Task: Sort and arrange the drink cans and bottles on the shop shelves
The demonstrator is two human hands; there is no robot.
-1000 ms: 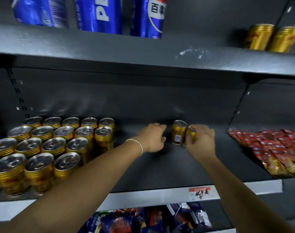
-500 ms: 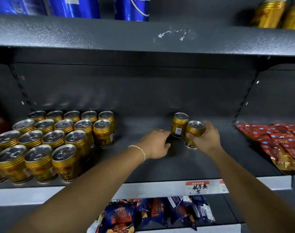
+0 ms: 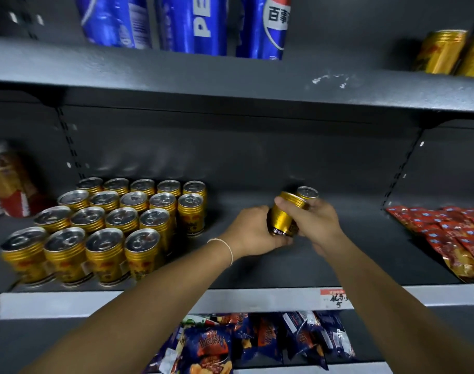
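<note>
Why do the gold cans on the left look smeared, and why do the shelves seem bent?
Head view: the front-left gold cans smear from motion blur, while the held can looks fairly sharp; the wide lens bows the upper shelf; light glints off the can lids.

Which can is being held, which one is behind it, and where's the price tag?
held can (image 3: 282, 218), head view, on its gold ribbed side.
rear can (image 3: 307, 192), head view, on its silver top.
price tag (image 3: 335, 299), head view, on its white handwritten part.
</note>
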